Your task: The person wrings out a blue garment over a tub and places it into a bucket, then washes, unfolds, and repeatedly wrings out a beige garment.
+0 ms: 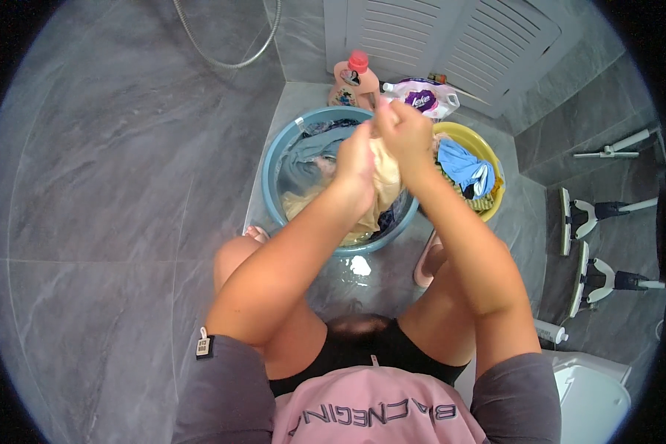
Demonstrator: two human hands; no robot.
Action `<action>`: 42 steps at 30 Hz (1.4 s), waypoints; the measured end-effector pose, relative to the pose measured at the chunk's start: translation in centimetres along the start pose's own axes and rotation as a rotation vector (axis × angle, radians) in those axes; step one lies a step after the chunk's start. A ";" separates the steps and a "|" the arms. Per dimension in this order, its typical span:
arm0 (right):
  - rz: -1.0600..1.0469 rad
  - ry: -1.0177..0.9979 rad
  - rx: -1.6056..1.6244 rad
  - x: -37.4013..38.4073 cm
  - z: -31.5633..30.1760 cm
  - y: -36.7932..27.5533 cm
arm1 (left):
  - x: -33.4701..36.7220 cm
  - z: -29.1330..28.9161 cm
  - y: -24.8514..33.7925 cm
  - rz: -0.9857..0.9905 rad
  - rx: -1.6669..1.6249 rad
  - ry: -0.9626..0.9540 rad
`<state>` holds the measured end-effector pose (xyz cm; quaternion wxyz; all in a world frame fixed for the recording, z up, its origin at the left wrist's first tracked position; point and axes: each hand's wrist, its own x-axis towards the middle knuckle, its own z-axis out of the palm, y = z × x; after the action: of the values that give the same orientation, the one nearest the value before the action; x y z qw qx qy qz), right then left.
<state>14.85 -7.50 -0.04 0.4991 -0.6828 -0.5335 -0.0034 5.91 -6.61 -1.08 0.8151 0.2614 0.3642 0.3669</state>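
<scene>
Above a round blue basin (272,166), both of my hands are closed on a wet cream-coloured cloth (386,176). My left hand (356,164) grips it on the near left side. My right hand (408,137) holds it higher up and to the right, with the fingers wrapped round it. The cloth hangs down between the hands into the basin, and more of it spreads in the water at the near left. Grey-blue clothing (314,154) and some dark patterned fabric also lie in the basin. My forearms hide part of the basin's near side.
A yellow basin (500,169) with blue clothing (462,164) stands to the right. Behind are a pink bottle with a red cap (355,83) and a white-purple package (428,98). A shower hose (233,65) hangs far left; mop heads (581,277) lean at the right wall. Water wets the floor.
</scene>
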 end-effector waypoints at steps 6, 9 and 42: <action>-0.660 -0.106 0.151 -5.0 0.0 -6.0 | 3.7 -4.9 3.2 0.037 0.089 0.037; -0.343 0.012 0.084 -1.4 -0.6 -1.5 | -0.4 0.1 3.1 -0.073 0.003 0.012; 0.756 -0.170 0.785 2.2 -1.0 2.0 | -3.2 -1.7 5.6 -0.233 -0.252 -0.546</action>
<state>17.79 -6.40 0.28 0.6377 -0.5873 -0.2508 0.4307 0.80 -5.51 3.13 0.9452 0.2037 0.1114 0.2295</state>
